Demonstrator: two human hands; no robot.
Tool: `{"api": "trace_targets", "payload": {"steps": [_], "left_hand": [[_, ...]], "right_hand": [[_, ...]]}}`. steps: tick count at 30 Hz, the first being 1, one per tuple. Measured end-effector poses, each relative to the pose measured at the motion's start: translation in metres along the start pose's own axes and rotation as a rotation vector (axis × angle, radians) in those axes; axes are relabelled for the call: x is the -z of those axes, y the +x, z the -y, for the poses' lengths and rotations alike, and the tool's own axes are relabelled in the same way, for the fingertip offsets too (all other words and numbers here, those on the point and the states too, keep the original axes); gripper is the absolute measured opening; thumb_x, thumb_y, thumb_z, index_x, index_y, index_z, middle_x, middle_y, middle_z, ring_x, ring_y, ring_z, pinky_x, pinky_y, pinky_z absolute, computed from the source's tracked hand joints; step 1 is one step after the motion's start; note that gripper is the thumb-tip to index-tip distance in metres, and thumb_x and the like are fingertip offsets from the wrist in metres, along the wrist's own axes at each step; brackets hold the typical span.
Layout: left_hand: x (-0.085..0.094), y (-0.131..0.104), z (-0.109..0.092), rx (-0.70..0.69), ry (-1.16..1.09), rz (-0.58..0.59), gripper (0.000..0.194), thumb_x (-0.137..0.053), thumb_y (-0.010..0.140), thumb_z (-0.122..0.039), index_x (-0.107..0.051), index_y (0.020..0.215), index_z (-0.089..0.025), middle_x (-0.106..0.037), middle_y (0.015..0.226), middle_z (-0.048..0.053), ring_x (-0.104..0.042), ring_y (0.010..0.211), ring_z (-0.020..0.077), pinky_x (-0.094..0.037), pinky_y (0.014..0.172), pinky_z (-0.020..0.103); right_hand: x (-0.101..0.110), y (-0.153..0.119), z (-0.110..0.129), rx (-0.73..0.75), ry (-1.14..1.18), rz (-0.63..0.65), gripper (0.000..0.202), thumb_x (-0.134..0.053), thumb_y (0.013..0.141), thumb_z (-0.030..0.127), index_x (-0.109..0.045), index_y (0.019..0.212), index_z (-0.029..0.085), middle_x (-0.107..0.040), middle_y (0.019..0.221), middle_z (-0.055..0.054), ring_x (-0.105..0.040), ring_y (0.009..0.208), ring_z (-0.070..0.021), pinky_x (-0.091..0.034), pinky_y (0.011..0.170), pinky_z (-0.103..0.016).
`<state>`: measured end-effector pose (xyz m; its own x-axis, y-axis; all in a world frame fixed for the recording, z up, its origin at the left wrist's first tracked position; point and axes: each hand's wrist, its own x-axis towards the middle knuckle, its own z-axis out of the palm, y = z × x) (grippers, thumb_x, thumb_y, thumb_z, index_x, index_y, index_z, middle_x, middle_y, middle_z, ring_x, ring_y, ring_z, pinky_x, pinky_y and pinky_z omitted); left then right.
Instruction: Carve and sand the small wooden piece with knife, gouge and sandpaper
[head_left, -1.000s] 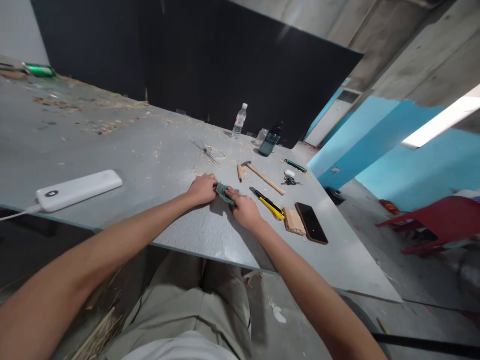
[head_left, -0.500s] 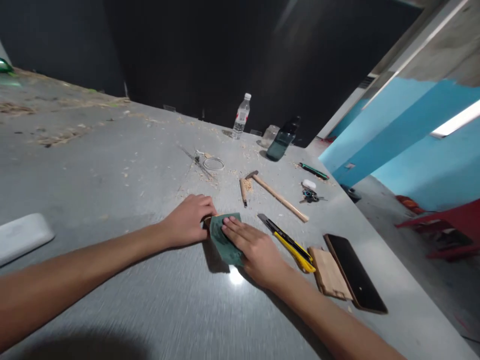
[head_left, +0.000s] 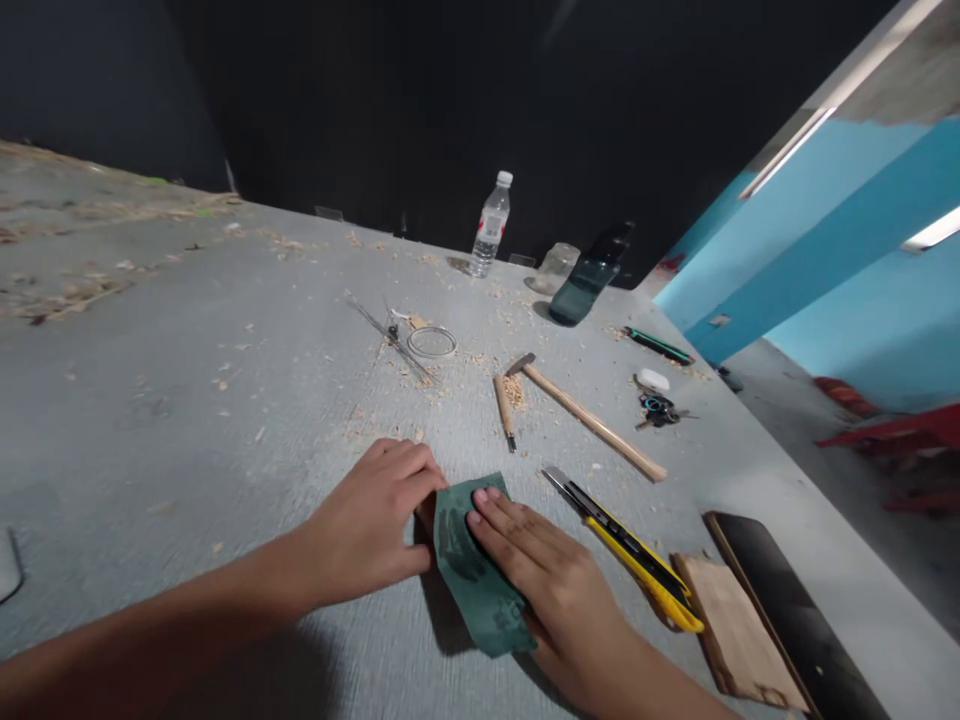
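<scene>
A green sheet of sandpaper [head_left: 480,570] lies over a small brown piece [head_left: 425,512], which looks like wood and is mostly hidden. My right hand [head_left: 551,575] presses its fingers together on top of the sheet, thumb out of sight beneath. At the sheet's left edge, my left hand [head_left: 375,525] is closed around the near end of the brown piece. Just right of my right hand rests a yellow utility knife [head_left: 630,555] with its blade out. Beyond the hands are a wooden-handled carving tool [head_left: 504,408] and a hammer [head_left: 592,425].
A wooden block [head_left: 742,625] and a phone [head_left: 795,610] lie at right. Farther back are keys [head_left: 660,410], a white case [head_left: 652,380], a green cutter [head_left: 658,346], coiled wire [head_left: 432,342], a water bottle [head_left: 491,228], a clear cup [head_left: 556,268] and a dark bottle [head_left: 589,280]. Wood shavings are scattered about.
The view has shifted closer, so hands and tools appear larger and lower. Both hands keep their hold, the right still on the sandpaper, which looks slightly turned.
</scene>
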<state>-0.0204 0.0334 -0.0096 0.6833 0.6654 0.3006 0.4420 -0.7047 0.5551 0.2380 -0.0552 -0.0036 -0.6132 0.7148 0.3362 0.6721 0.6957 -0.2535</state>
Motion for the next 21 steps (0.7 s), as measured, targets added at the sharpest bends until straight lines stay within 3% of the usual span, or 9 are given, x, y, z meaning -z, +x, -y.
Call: {"api": "trace_targets", "payload": {"steps": [3, 8, 12, 16, 21], "left_hand": [[0.0, 0.0, 0.002, 0.016, -0.047, -0.006, 0.043, -0.082, 0.077, -0.02, -0.062, 0.114, -0.024, -0.068, 0.116, 0.005, -0.062, 0.107, 0.0262, -0.048, 0.096, 0.046], [0.0, -0.001, 0.001, 0.107, -0.108, 0.014, 0.039, -0.072, 0.079, -0.015, -0.055, 0.114, -0.024, -0.07, 0.103, 0.003, -0.062, 0.091, 0.0238, -0.049, 0.08, 0.04], [0.002, -0.001, -0.005, 0.129, -0.23, 0.033, 0.039, -0.067, 0.084, -0.015, -0.056, 0.12, -0.026, -0.071, 0.108, 0.002, -0.066, 0.095, 0.021, -0.051, 0.083, 0.036], [0.003, 0.001, -0.013, 0.227, -0.355, 0.007, 0.022, -0.065, 0.087, -0.017, -0.06, 0.107, -0.025, -0.071, 0.095, -0.002, -0.063, 0.079, 0.0146, -0.05, 0.073, 0.029], [-0.001, 0.0, -0.021, 0.24, -0.274, -0.09, 0.01, -0.065, 0.082, -0.015, -0.06, 0.088, -0.022, -0.066, 0.081, -0.003, -0.056, 0.068, 0.0127, -0.043, 0.063, 0.027]], "right_hand": [[-0.002, -0.001, 0.0, -0.021, 0.05, -0.061, 0.078, -0.048, 0.085, 0.002, -0.043, 0.162, 0.013, -0.053, 0.163, -0.019, -0.05, 0.153, -0.0274, -0.057, 0.115, -0.05], [-0.003, -0.003, 0.001, -0.031, 0.184, -0.102, 0.083, -0.047, 0.09, 0.002, -0.031, 0.17, 0.017, -0.052, 0.165, -0.018, -0.048, 0.154, -0.026, -0.056, 0.117, -0.051], [-0.003, -0.001, 0.004, -0.076, 0.292, -0.12, 0.081, -0.049, 0.094, 0.004, -0.03, 0.171, 0.02, -0.049, 0.167, -0.015, -0.051, 0.153, -0.0251, -0.054, 0.119, -0.048], [-0.006, 0.004, 0.013, -0.187, 0.435, -0.186, 0.078, -0.05, 0.098, 0.004, -0.034, 0.17, 0.029, -0.053, 0.165, -0.009, -0.057, 0.147, -0.0215, -0.053, 0.119, -0.043], [-0.007, 0.011, 0.024, -0.23, 0.464, -0.216, 0.081, -0.049, 0.097, 0.002, -0.033, 0.169, 0.035, -0.047, 0.169, -0.004, -0.05, 0.153, -0.0228, -0.049, 0.124, -0.05]]}}
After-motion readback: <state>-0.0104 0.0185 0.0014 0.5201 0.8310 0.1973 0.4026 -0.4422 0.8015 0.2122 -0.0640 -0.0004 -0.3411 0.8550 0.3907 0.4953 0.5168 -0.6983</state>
